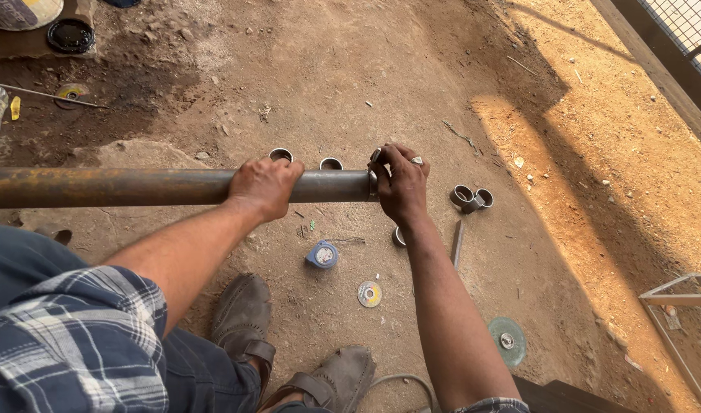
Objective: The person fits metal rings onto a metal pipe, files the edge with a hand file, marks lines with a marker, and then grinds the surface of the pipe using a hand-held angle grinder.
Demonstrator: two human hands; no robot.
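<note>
We steady the pipe (pixel 136 186): left hand (pixel 263 186) wrapped around it, right hand (pixel 400 183) cupping its end, fingers pinching a ring (pixel 376 156).

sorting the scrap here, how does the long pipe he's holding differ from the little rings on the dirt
The long pipe is one long tube held level above the ground, gripped by the left hand, with the right hand at its cut end; the short rings are stubby pieces lying loose on the dirt. The pipe looks rusty brown along its far stretch; the rings look grey. Both are round, hollow metal of similar bore.
</note>
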